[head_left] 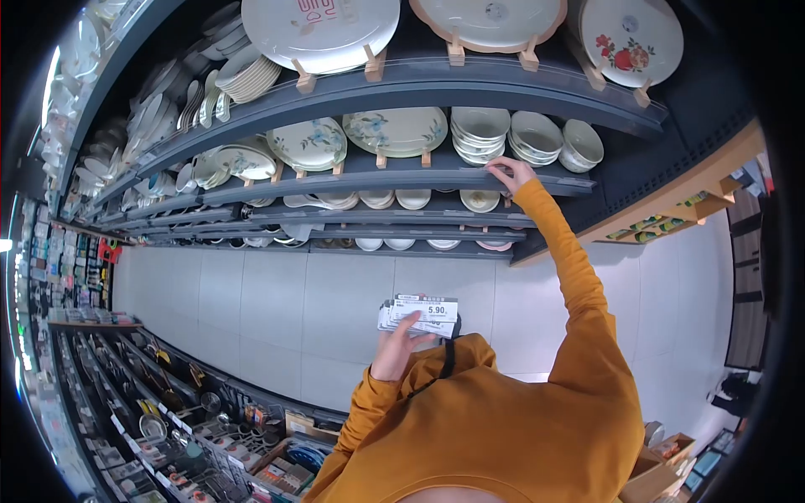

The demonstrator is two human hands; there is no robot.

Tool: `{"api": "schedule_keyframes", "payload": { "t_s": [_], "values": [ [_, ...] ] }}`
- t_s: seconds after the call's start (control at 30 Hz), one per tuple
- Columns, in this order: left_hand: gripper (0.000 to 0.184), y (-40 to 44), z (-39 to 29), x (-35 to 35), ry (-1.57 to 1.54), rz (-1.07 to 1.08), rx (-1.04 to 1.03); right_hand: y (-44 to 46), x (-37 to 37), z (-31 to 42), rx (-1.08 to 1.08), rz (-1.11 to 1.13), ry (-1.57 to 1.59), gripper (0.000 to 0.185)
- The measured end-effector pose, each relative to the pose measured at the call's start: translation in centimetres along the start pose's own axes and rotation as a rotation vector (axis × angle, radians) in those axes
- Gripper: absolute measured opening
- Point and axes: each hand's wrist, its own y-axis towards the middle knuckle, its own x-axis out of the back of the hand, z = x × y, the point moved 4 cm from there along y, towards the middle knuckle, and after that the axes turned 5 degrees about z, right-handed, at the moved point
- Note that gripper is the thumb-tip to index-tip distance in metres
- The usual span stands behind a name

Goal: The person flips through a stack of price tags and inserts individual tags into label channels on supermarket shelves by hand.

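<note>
My left hand (394, 352) is closed on a small stack of price tags (426, 309), held over the aisle floor in front of my body; the top tag reads 5.90. My right hand (513, 174) reaches out to the front edge of a shelf (394, 180), its thumb and forefinger brought together at the label strip. Whatever is between those fingertips, if anything, is too small to make out. Just behind that hand stand a stack of white bowls (480, 134) and a second bowl stack (537, 137). A flowered oval plate (396, 132) leans on wooden stands to their left.
On the shelf above, large plates (321, 29) stand on wooden pegs, one with a red fruit pattern (631, 46). Lower shelves carry more bowls (412, 199). Behind my left side runs a rack of kitchen utensils (210, 402). Grey floor tiles (268, 318) lie between.
</note>
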Motion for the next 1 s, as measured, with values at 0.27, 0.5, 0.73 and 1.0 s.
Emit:
{"api": "schedule_keyframes", "payload": {
  "t_s": [0.27,0.5,0.73,1.0],
  "values": [
    [0.04,1.1,1.0,-1.5,-0.028,0.013,-0.014,-0.3,1.3,-0.9,0.044,0.003,-0.076,0.021],
    [0.039,1.2,-0.2,-2.4,-0.016,-0.006,-0.048,0.0,1.4,-0.9,0.042,0.086,-0.257,0.02],
    [0.036,1.6,-1.4,-3.7,0.041,0.025,-0.153,-4.5,1.6,5.2,0.286,-0.237,-0.276,0.021],
    [0.027,2.1,-2.9,-5.6,0.11,0.023,-0.242,-15.7,-0.9,16.1,0.012,0.049,0.782,0.026]
  ]
}}
